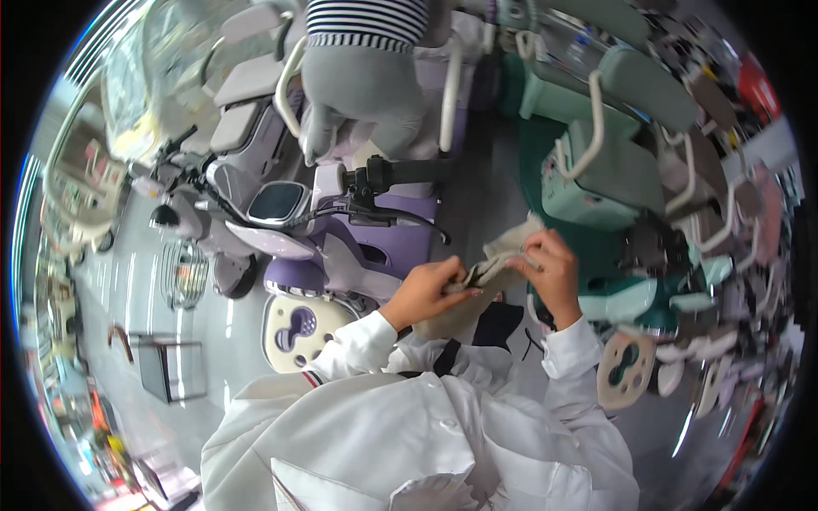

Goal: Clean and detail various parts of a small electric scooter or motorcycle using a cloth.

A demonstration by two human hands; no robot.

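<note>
Scooters fill the shop floor, and both hands, left hand [426, 292] and right hand [550, 274], pinch a beige cloth [492, 271] stretched left to right between them.

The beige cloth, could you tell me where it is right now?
In the head view, mid-frame: beige cloth gripped between left hand and right hand, between purple scooter and green scooter.

Cloth [498, 264] between the hands: beige, plain, no pattern. Sleeves and jacket [409, 434] of the wearer: white, with a thin red-and-dark stripe at the left cuff. Scooter [341, 247] ahead: pale lilac body, black handlebar grip, dark display screen. Scooter [596, 179] at right: mint green, white rails. Second person's top [366, 21]: black-and-white horizontal stripes; trousers [362, 94] grey. Floor [153, 298]: glossy grey.
</note>
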